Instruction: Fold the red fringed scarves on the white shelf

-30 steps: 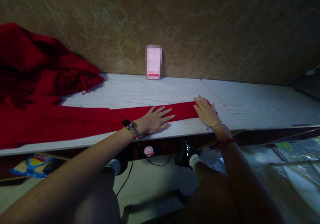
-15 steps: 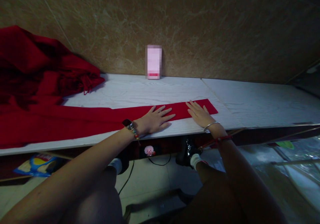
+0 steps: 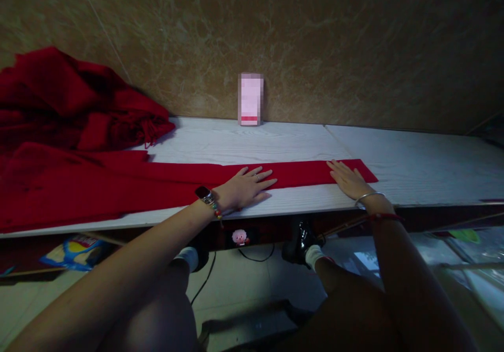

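Through the head view, I am resting the left hand [image 3: 244,188] on the red cloth strip [image 3: 301,173] and the right hand [image 3: 349,180] nearer its right end; each grip is lying spread and released, grasping nothing. The strip is running along the white counter [image 3: 283,138], meeting bunched red fabric [image 3: 79,103] leftward. A pixelated pink object [image 3: 251,100] is sitting by the brown wall [image 3: 334,53].

white wood-grain counter [image 3: 291,141] | flat red cloth [image 3: 301,173] | fringed red heap [image 3: 84,100] | pink pixelated item [image 3: 251,96]
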{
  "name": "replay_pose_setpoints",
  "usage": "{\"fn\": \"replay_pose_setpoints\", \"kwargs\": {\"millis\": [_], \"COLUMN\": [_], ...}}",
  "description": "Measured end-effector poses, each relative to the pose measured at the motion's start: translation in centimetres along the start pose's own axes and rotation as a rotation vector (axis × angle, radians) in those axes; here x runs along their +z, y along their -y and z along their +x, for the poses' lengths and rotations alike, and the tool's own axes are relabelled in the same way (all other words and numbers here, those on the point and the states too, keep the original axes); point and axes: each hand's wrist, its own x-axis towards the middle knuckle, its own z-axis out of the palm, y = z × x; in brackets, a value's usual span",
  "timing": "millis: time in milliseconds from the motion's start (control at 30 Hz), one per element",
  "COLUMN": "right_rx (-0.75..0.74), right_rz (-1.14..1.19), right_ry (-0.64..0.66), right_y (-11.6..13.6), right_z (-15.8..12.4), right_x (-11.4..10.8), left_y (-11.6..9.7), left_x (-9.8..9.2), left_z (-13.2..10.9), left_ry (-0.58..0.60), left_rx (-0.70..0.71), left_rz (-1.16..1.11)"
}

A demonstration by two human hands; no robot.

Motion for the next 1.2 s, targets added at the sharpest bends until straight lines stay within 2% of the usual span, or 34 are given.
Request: {"fn": "replay_pose_setpoints", "kwargs": {"millis": [100, 167, 267, 367, 433, 533, 600, 700, 833, 1000, 1200], "right_rx": [0.004, 0.016, 0.005, -0.112, -0.255, -0.508, -0.604, -0.671, -0.701, -0.726, -0.653], "right_rz": [0.007, -0.004, -0.045, -0.035, 0.032, 0.154, 0.204, 0.227, 0.162, 0.032, 0.016], "right_ry": [-0.027, -0.064, -0.219, -0.353, -0.329, -0.214, -0.171, -0.157, -0.158, -0.167, -0.120], "right_y": [-1.0, -0.9, 0.7, 3.9, 6.6, 11.0, 13.5, 16.1, 17.4, 17.6, 18.5], "right_z": [0.1, -0.1, -0.8, -1.3, -1.5, -1.8, -2.0, -2.2, -2.2, -2.4, -2.7], "right_x": [0.2, 0.1, -0.4, -1.1, -1.4, -1.2, -0.9, -0.5, -0.5, -1.0, -1.4], "left_y": [0.2, 0.5, 1.4, 3.1, 4.3, 5.9, 6.6, 7.1, 7.3, 7.5, 8.4], "left_x": [0.0, 0.0, -0.4, -0.9, -1.2, -1.3, -1.1, -0.5, 0.3, 0.9, 2.0], "left_z": [-0.3, -0.6, -1.2, -2.2, -3.2, -5.0, -6.2, -7.6, -9.1, -10.0, -10.5], "left_ry": [-0.019, -0.041, -0.078, -0.098, -0.098, -0.089, -0.098, -0.137, -0.189, -0.212, -0.301], "left_rx": [-0.017, -0.025, -0.035, -0.084, -0.128, -0.162, -0.172, -0.193, -0.263, -0.459, -0.613], "left_rz": [0.020, 0.032, 0.050, 0.095, 0.139, 0.182, 0.189, 0.199, 0.239, 0.271, 0.209]}}
